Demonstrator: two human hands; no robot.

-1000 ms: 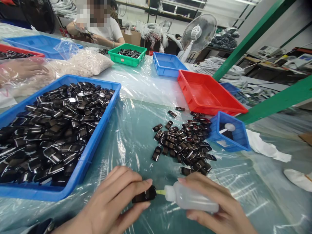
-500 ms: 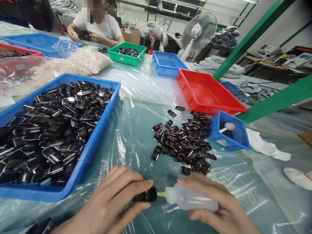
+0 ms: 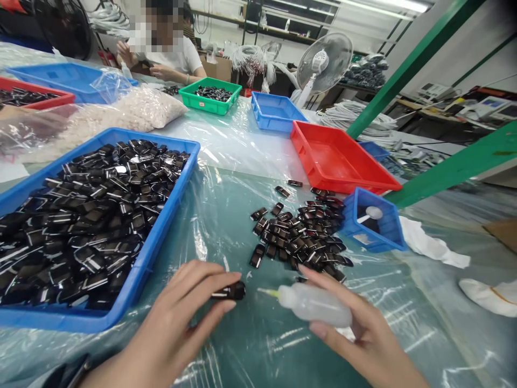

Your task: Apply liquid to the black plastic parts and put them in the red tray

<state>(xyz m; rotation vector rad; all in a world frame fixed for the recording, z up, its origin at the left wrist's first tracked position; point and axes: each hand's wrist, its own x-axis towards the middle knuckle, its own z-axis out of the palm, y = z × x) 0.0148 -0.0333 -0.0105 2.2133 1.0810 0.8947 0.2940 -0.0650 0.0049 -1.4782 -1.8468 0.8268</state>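
Note:
Between thumb and fingers, my left hand (image 3: 181,312) pinches a small glossy black casing (image 3: 232,291), shaped like a tiny car body. My right hand (image 3: 355,318) is closed around a translucent white squeeze bottle (image 3: 315,304), which lies nearly sideways. Its thin yellowish needle tip (image 3: 267,292) points left at the casing, with a gap between them. Beyond my right hand a loose pile of black casings (image 3: 299,237) lies on the plastic-covered table. A large blue tray (image 3: 161,242) to the left is full of similar casings.
A small blue bin (image 3: 375,237) with a white scoop stands right of the pile. Behind are a red tray (image 3: 343,161), a blue tray (image 3: 278,116) and a green tray (image 3: 212,105). Green metal bars (image 3: 420,64) cross the right side. A co-worker (image 3: 177,59) sits across the table.
The casing in my left hand and the bottle tip have come apart; before, the tip touched the casing's end. The casing has moved left and slightly up and turned a little.

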